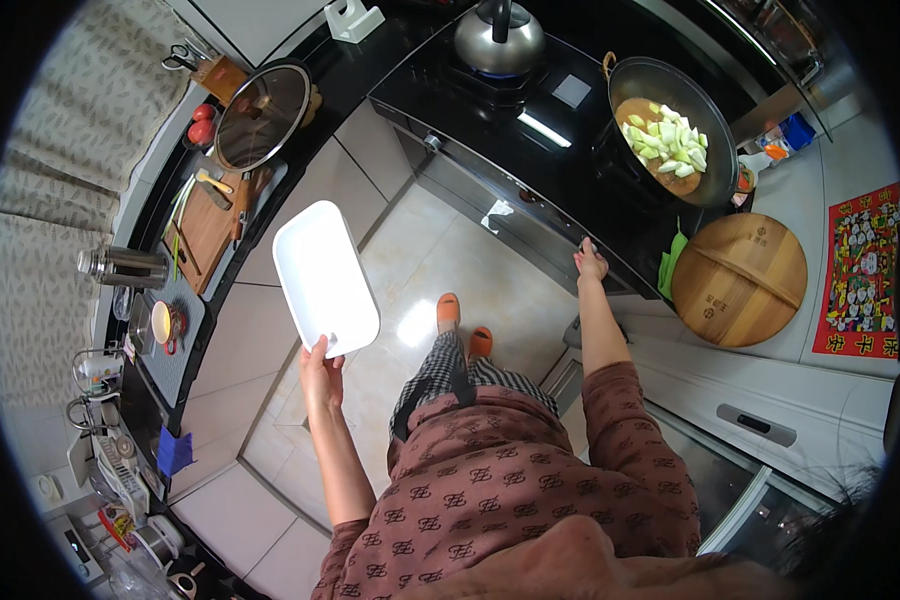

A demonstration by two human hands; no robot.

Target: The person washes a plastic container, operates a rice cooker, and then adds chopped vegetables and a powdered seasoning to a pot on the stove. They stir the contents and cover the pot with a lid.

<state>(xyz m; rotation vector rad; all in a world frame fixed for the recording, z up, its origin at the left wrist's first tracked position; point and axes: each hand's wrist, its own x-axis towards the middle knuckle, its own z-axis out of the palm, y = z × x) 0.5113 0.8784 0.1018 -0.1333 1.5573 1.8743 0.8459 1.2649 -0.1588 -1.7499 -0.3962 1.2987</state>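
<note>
My left hand [322, 375] grips the near end of a white rectangular tray [326, 277], which is held over the floor and shows nothing in it. At the stove's front edge, my right hand [591, 264] has its fingers on a control knob [586, 246], mostly hidden by them. Up and to the right of that hand stands a dark wok [720, 169] on the black glass stove [495, 135]. Pale green vegetable chunks [667, 139] lie heaped in the wok over brown liquid. A steel kettle [499, 41] sits on the other burner, with a blue flame under it.
A round wooden lid [740, 280] lies right of the stove. On the left counter are a cutting board [202, 232] with a peeler and green onions, a glass lid [264, 116], tomatoes [202, 127], a knife block [223, 78] and a small pot [163, 324].
</note>
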